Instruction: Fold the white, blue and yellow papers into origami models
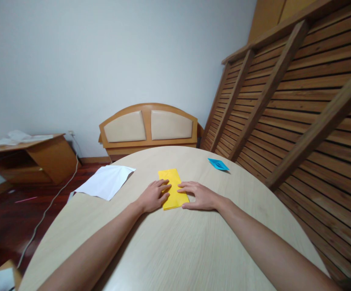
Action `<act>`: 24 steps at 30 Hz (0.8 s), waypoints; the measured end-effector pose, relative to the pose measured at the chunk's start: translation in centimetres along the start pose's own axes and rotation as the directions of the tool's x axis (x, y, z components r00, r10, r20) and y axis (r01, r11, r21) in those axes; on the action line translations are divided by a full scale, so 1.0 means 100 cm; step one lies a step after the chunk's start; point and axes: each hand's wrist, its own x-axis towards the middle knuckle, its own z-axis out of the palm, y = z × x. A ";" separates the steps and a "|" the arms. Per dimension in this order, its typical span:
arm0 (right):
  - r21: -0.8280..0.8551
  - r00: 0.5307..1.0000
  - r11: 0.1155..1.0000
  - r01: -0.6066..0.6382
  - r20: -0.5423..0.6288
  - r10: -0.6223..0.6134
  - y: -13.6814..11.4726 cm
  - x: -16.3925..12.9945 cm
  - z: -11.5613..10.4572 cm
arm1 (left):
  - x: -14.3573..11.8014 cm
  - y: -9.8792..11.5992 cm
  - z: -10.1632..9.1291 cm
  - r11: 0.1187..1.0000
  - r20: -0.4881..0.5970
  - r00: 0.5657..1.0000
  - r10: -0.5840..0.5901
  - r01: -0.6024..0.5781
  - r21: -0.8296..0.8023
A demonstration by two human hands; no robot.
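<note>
Round wooden table (175, 250) bears folded yellow paper (172, 188) near centre. Left hand (153, 196) and right hand (200, 195) lie flat, fingers spread, pressing its near end from either side. White sheet (107, 181) left; blue origami piece (218, 164) far right.

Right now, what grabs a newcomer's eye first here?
The yellow folded paper at the middle of the round table, with the left hand and right hand pressing flat on its near end. Next, a small blue folded paper lies farther off to the right, and a white sheet overhangs the left edge.
</note>
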 end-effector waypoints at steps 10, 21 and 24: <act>-0.016 0.997 0.999 0.028 -0.071 -0.029 0.004 0.000 0.002 | -0.004 0.010 -0.016 0.961 0.019 0.967 0.253 -0.248 -0.125; 0.023 0.996 1.000 0.012 -0.086 -0.010 0.004 -0.002 0.000 | -0.003 0.009 -0.011 0.959 0.012 0.965 0.261 -0.258 -0.115; 0.042 0.998 0.999 0.020 -0.068 -0.017 0.005 -0.003 -0.001 | -0.003 0.009 -0.011 0.964 0.015 0.970 0.244 -0.241 -0.110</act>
